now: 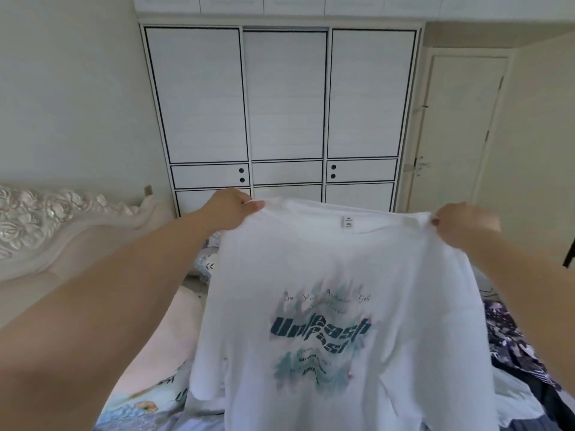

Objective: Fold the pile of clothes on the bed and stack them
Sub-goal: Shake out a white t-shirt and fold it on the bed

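While a white T-shirt (342, 275) is held up above the bed (161, 331), its long axis runs from top to bottom, with the collar uppermost and the hem hanging down out of view at the lower edge. The garment is spread wide between two raised arms and is turned so that its printed side faces the camera. The left shoulder seam is pinched by the left hand (230, 209), whose fingers are curled round the cloth; the right shoulder seam is gripped in the same way by the right hand (463, 225).

A small label (348, 221) is sewn inside the collar, and "2XL" can be read on it. A print (320, 331) in teal and faded pink is set on the chest. A thin handwritten line at its top reads roughly "Be Your Authentic Self", though the middle word is blurred. Below it, bold dark letters spell "Unleash", with a second bold word beneath that cannot be made out with certainty. Smaller lines lower in the print are too blurred to be read.

A dark patterned garment (510, 337) is seen on the bed to the right, and floral bedding (146, 405) at lower left. A white wardrobe (286, 104) with black trim stands behind, beside a closed door (460, 126), and a carved headboard (62, 219) is at left.
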